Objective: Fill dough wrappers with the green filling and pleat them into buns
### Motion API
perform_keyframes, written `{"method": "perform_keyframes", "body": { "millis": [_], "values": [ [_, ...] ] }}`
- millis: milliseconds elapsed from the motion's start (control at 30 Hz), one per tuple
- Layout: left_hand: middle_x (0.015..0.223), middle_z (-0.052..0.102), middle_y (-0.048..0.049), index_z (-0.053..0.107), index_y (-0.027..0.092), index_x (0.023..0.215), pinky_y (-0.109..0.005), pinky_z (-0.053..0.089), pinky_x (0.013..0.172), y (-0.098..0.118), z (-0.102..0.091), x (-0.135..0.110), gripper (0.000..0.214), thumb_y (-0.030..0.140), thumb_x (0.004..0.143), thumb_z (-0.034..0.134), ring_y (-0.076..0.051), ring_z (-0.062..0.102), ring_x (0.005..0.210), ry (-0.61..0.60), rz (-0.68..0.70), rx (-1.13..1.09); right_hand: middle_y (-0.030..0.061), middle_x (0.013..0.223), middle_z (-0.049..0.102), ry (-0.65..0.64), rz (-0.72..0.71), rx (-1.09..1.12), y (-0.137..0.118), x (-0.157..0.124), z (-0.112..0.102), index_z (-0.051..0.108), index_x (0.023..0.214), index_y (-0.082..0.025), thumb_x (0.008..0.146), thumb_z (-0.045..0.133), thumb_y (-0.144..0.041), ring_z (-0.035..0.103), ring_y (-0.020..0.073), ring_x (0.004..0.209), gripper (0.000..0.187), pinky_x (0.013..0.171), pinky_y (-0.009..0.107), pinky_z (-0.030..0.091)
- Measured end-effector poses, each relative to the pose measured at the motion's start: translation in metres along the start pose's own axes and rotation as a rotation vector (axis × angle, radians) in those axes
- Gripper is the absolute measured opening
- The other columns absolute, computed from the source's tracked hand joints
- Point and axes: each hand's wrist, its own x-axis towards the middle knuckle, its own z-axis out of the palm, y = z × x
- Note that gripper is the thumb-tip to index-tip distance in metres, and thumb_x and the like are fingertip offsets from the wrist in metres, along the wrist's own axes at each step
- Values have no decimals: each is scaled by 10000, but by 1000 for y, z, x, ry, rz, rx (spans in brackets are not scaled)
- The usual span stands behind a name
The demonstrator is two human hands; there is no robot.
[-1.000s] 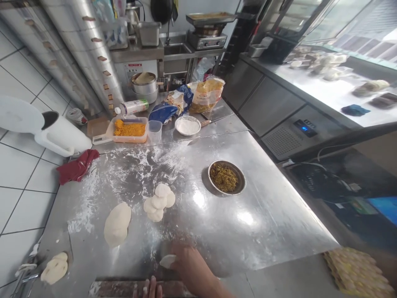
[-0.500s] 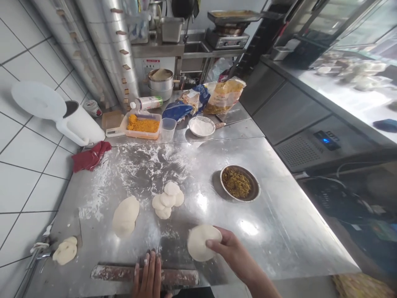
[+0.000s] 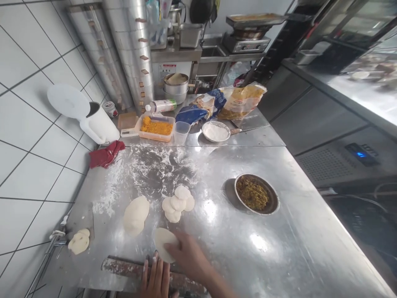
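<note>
Between thumb and fingers, my right hand [image 3: 187, 252] pinches a thin round dough wrapper [image 3: 163, 242], held tilted just above the steel table. My left hand [image 3: 155, 275] lies flat with fingers stretched out on a floury rolling pin [image 3: 120, 267] at the table's near edge. Beyond the hands sits a small pile of dough discs [image 3: 178, 203]. Left of that pile lies a larger, flattened piece of dough [image 3: 136, 216]. A few dough scraps [image 3: 79, 241] rest at the far left. To the right stands a metal bowl [image 3: 274, 198] of chopped greenish-brown filling.
Flour coats part of the steel table [image 3: 217, 165]. At its back are a tub of orange filling [image 3: 156, 127], a plastic cup [image 3: 181, 132], a bowl of flour [image 3: 216, 131] and food bags [image 3: 242, 101]. A red cloth [image 3: 107, 154] and white canister [image 3: 101, 124] stand by the tiled wall.
My right hand has carried the dough wrapper left, close to my left hand and the rolling pin. The wrapper is more tilted now. The whole view has shifted, moving the scene rightward.
</note>
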Motion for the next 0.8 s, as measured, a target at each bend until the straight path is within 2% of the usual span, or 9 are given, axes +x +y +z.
{"method": "perform_keyframes", "body": {
  "millis": [67,133,200,267,367,500,600,700,800],
  "values": [
    [1568,534,-133,423,185,1597,-614,261,1278,-1,1,-2,810,488,877,639,-372,327,1558,10,8,-12,-29,724,673,-50,-52,9,-23,15,27,727,790,-219,829,692,-336,601,161,686,129,588,252,429],
    [1520,582,-152,481,165,1555,-611,230,1290,-1,2,-2,781,509,872,643,-369,326,1559,3,-1,-22,-14,848,730,-14,-76,7,-37,30,34,755,981,-247,868,691,-415,659,180,765,213,660,268,491],
    [1461,626,-183,562,140,1481,-608,203,1297,1,2,2,728,521,867,649,-368,342,1552,-4,-30,-47,45,1035,753,113,-55,-19,-39,45,20,711,1189,-251,920,639,-475,694,222,885,358,750,318,531],
    [1416,656,-197,634,146,1397,-621,201,1292,7,3,9,647,515,866,657,-376,394,1523,0,-49,-95,148,1229,704,312,14,-70,-32,62,-9,616,1339,-203,973,546,-515,677,302,1056,485,855,410,532],
    [1391,687,-143,708,214,1249,-604,266,1274,18,6,23,387,349,888,672,-332,508,1451,16,-20,-153,240,1379,602,514,97,-122,-18,92,-50,573,1360,-142,956,601,-463,528,400,1327,517,1043,520,439],
    [1471,642,-48,729,238,1094,-552,383,1229,25,10,34,245,142,889,636,-287,548,1423,-3,20,-164,126,1285,653,492,67,-54,-17,122,-63,648,1259,-185,893,725,-390,591,316,1212,427,1060,545,442],
    [1555,553,-105,701,208,1261,-613,417,1185,21,6,28,370,218,895,649,-354,483,1470,-37,-12,-138,75,1206,677,412,-32,103,-18,100,-60,731,1174,-243,847,742,-386,626,277,1104,357,996,460,484],
    [1595,484,-141,560,206,1497,-625,380,1213,18,-2,10,626,288,882,648,-354,409,1517,-33,-39,-56,75,1234,685,331,-104,326,-2,44,-68,764,1091,-266,797,772,-496,658,265,1031,374,881,393,526],
    [1609,455,-95,385,244,1622,-590,334,1257,19,-7,-5,785,231,867,600,-300,352,1548,-19,-42,-9,75,945,734,291,-71,546,31,-7,-82,728,1098,-252,784,721,-676,669,248,786,527,699,389,532]
  ]
}}
